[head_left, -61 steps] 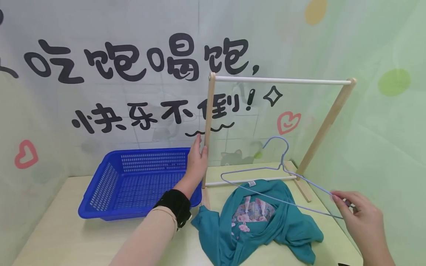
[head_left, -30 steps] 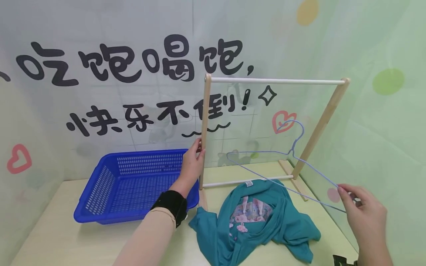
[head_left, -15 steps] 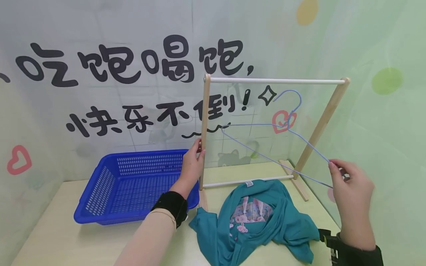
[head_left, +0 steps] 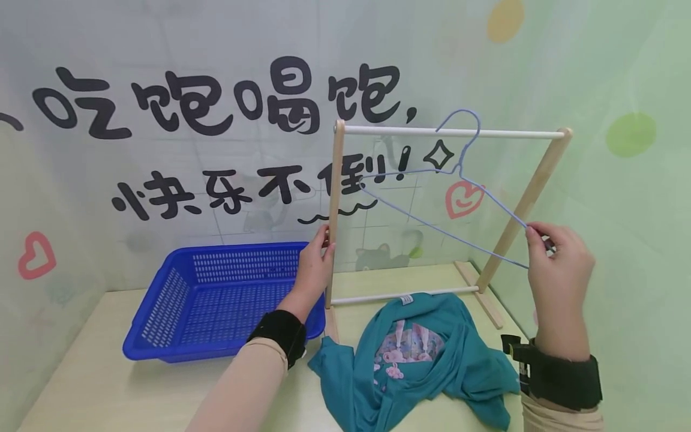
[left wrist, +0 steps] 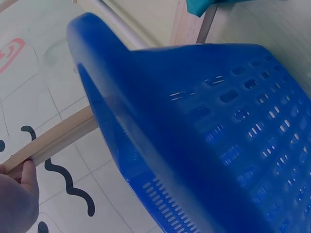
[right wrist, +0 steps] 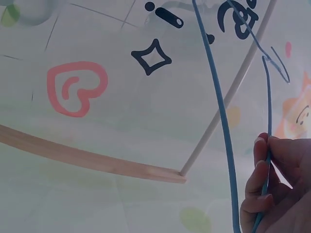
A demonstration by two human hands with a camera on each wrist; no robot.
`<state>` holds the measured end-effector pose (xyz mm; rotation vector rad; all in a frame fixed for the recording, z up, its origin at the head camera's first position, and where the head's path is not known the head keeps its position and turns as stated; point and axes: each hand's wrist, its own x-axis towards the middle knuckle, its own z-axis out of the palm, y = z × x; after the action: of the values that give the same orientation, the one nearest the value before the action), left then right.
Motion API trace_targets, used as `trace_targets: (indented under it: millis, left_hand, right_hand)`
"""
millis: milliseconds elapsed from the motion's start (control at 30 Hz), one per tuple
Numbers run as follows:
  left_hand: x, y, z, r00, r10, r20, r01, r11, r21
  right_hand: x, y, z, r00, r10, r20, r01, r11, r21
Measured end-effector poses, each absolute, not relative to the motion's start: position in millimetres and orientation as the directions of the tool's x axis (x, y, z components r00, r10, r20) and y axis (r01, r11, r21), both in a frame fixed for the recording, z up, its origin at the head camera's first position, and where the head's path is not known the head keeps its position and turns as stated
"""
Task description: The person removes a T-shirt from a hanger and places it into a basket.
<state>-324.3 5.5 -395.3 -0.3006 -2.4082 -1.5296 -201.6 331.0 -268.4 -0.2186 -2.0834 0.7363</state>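
The thin blue wire hanger (head_left: 460, 170) is pinched by the right hand (head_left: 561, 267), its hook (head_left: 462, 110) at the round white rail (head_left: 388, 130), though I cannot tell whether it rests there. The left hand (head_left: 315, 271) holds the pale wooden post (head_left: 337, 168). The hanging seems almost done, with letting go left; the teal cloth garment (head_left: 432, 378) lies unhung on the counter (head_left: 162, 396).

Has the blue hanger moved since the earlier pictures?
Yes: the hanger has risen; its hook, formerly below the white top bar, now curves above it in the head view.
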Motion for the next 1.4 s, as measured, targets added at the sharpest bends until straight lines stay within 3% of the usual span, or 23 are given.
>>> trace_targets:
  millis: [1067,1400]
  left_hand:
    - [-322.0,8.6,-394.1,-0.938,0.027,0.346,0.325,0.419,0.848]
    - [-321.9,7.2,-394.2,-0.938,0.026,0.347,0.323,0.438,0.839]
  right_hand:
    - [-232.2,326.7,-278.7,-0.734,0.379,0.564,-0.050,0.798,-0.601]
    - [-234.8,328.9,-285.4,-0.724,0.368,0.583,-0.060,0.809,-0.585]
